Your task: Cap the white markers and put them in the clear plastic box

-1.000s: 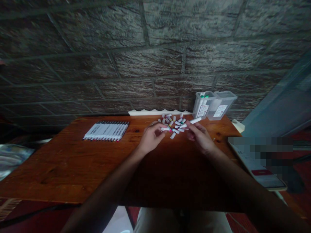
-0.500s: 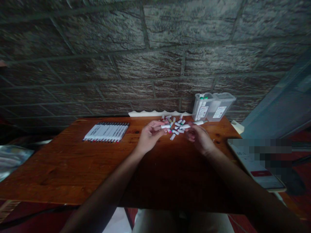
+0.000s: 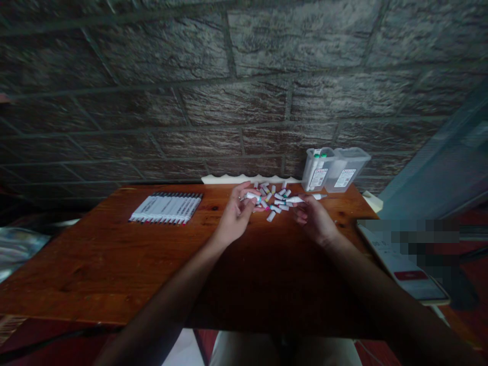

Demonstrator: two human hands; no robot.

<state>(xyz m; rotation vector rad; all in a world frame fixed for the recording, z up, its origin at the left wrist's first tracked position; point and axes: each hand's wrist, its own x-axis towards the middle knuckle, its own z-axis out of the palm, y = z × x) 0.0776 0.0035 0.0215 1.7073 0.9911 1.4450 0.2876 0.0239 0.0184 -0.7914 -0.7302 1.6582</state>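
My left hand [image 3: 235, 216] pinches a small white marker cap [image 3: 252, 195] just above the pile of loose caps [image 3: 273, 200] at the back of the wooden table [image 3: 114, 259]. To its right, my right hand [image 3: 314, 218] holds a white marker [image 3: 305, 198] lying almost level, its tip pointing left toward the cap. The two hands are a short gap apart over the pile.
A neat row of capped white markers [image 3: 166, 208] lies at the back left. Two clear plastic boxes [image 3: 335, 169] stand against the brick wall at the back right, one holding markers. A phone-like flat object [image 3: 407, 269] rests at the table's right edge.
The left hand has lifted a cap off the pile and raised it slightly. The marker in the right hand has tipped down from slanting upward to nearly level.
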